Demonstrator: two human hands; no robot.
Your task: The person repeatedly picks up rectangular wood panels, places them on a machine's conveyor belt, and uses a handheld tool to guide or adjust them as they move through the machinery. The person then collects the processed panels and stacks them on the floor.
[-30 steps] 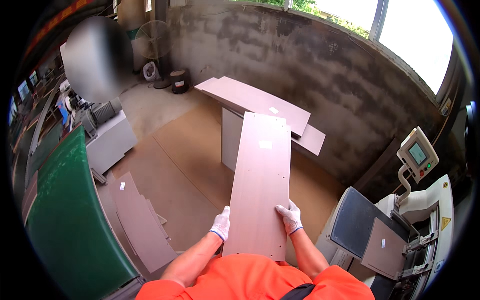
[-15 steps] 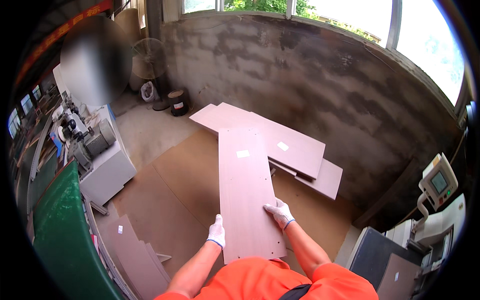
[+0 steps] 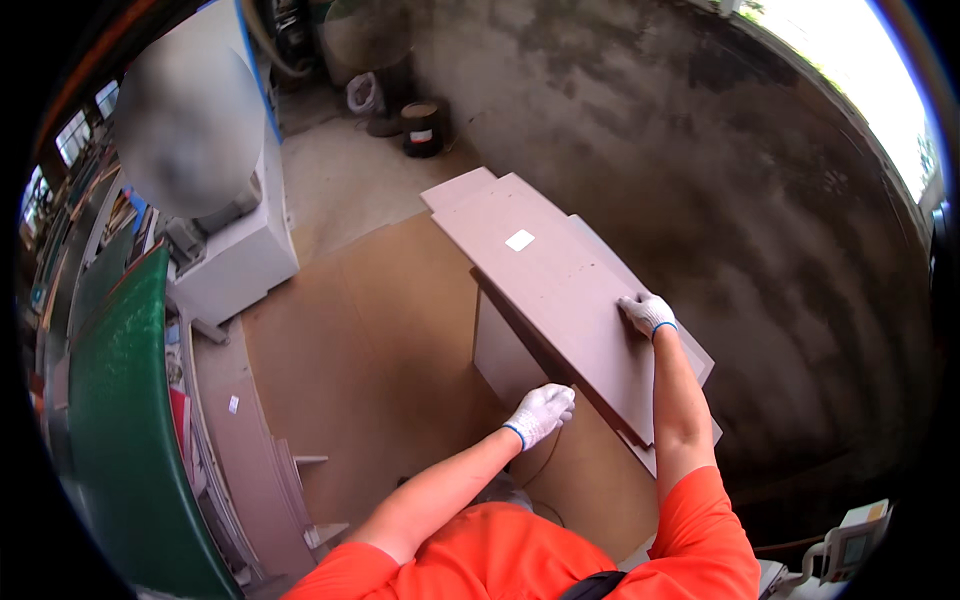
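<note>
A long pale pink board (image 3: 570,300) with a white label lies on top of a stack of similar boards, slanting from far left to near right. My right hand (image 3: 648,312), in a white glove with a blue cuff, grips this board near its right edge; some of its fingers are hidden. My left hand (image 3: 543,412), gloved the same way, is curled closed beside the board's left edge. Nothing shows in it, and it seems apart from the board. Beneath the stack, a pale upright panel (image 3: 505,350) is partly visible.
Brown sheeting (image 3: 370,340) covers the floor left of the stack. A green curved cover (image 3: 130,430) and leaning boards (image 3: 250,460) stand at left. Farther back are a white machine cabinet (image 3: 240,245) and a black bucket (image 3: 422,135). A control panel (image 3: 855,545) is at lower right.
The labelled board has moved from in front of me onto the stack, turning to lie along it. My left hand has come off its edge; the right has moved farther right. The view has shifted.
</note>
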